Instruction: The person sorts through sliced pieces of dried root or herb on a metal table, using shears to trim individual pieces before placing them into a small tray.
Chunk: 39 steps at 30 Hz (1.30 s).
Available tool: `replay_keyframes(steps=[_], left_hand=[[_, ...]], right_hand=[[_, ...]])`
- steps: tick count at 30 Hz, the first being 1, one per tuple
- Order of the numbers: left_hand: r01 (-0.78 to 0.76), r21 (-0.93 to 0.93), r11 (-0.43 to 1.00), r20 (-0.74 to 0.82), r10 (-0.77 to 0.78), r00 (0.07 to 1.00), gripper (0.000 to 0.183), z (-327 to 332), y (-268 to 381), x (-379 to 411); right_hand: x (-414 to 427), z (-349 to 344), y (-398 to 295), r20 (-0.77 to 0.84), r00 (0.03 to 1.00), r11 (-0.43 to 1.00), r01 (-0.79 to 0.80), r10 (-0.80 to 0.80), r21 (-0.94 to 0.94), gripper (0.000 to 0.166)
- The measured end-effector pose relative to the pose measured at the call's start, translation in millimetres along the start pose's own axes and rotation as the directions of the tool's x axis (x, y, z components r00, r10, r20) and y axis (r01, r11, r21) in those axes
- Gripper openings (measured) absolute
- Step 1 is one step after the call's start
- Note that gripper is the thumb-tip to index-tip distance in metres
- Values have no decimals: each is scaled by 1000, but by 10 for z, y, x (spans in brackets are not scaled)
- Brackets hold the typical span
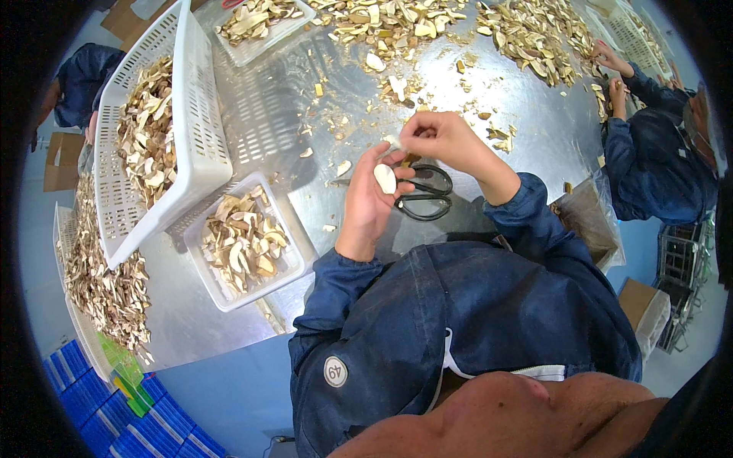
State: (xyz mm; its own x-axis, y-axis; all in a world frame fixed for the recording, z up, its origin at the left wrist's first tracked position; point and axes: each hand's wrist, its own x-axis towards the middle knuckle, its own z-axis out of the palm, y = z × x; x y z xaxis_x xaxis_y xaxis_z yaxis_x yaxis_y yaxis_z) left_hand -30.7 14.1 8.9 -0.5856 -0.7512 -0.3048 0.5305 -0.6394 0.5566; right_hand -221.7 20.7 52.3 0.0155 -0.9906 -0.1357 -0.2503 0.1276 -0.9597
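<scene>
A pale dried mushroom slice [385, 179] lies in the palm of my left hand [368, 200], its fingers curled around it. My right hand [441, 140] is just above, thumb and fingers pinched together close to the left fingertips. A small whitish piece [393, 141] shows between the two hands; which hand grips it is blurred. Black-handled scissors [425, 207] rest on the metal table beneath my hands, their blades partly hidden by the left one. Loose mushroom slices and crumbs [398, 86] are scattered on the table beyond.
Left of me are a white plastic tray of slices [306, 260] and a tall perforated basket [200, 109]. Heaps of slices [389, 20] cover the far side. Another person [653, 154] works at the right, near an open lined box [592, 220]. A further person [86, 86] is at the left.
</scene>
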Motion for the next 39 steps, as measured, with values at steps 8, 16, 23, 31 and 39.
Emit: replay_keyframes(steps=[8, 16, 23, 31, 39], left_hand=[[9, -99, 995, 71, -1, 998, 26, -204, -33, 13], [22, -187, 982, -26, -27, 999, 30, -9, 17, -15], [-11, -201, 980, 99, 31, 995, 29, -221, -46, 24], [-47, -173, 984, 73, 61, 995, 31, -243, -44, 4], [-5, -190, 982, 9, 7, 1000, 39, -15, 7, -36]], right_hand=[[484, -145, 335, -205, 877, 596, 110, -435, -795, 13], [133, -19, -52, 129, 992, 1000, 6, -7, 7, 21], [784, -135, 266, -304, 920, 634, -83, -249, -769, 28], [568, -193, 310, -182, 983, 973, -59, 18, -223, 23], [723, -200, 283, -179, 941, 826, 149, -288, -544, 21]])
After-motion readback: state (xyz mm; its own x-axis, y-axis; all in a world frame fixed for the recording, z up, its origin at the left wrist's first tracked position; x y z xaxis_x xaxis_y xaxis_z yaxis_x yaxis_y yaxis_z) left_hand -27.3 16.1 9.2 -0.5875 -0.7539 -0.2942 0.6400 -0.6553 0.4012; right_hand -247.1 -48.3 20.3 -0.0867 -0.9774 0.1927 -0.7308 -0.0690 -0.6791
